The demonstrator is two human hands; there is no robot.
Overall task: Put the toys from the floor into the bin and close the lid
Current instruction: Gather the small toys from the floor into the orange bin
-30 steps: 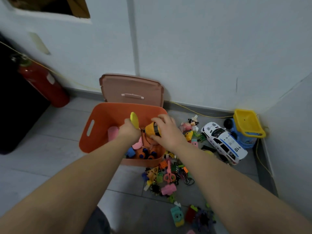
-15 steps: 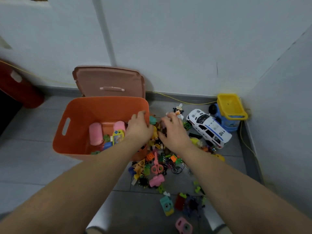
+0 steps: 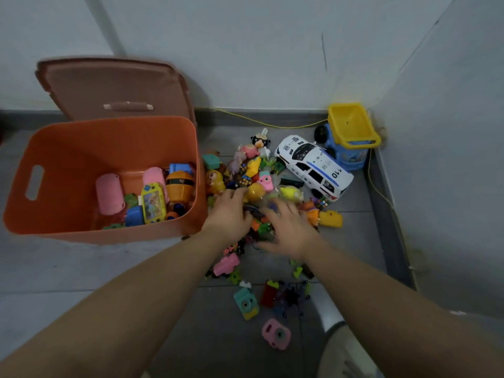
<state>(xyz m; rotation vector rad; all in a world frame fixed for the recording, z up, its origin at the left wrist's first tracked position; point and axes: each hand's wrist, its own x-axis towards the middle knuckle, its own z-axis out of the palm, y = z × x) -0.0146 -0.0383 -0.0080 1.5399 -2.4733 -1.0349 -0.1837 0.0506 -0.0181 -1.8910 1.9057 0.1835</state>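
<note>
The orange bin [image 3: 68,170] stands open on the grey floor [image 3: 81,268], left of the toys. Its lid [image 3: 109,83] leans upright against the wall [image 3: 272,50] just behind it. In the bin lie a pink cylinder [image 3: 109,193], a yellow handheld game [image 3: 153,201], an orange round toy [image 3: 180,185] and some smaller pieces.

To the right, in the corner, a white police car [image 3: 313,167] lies beside a blue dump truck [image 3: 351,135] with a yellow bed. A yellow cable [image 3: 272,124] runs along the skirting.

Between the bin and the car is the pile [image 3: 253,170] of small toys, touching the bin's right wall. Both arms reach into it. The left hand [image 3: 229,211] lies palm down, fingers stretched toward a yellow ball [image 3: 255,190]. The right hand [image 3: 289,230] is just beside it, fingers spread over the pile. It is blurred, so whether either hand has a toy under its palm cannot be told; none shows gripped.

Nearer the person, apart from the pile, lie a pink block [image 3: 226,264], a teal camera [image 3: 246,302] and a pink camera [image 3: 276,334].
</note>
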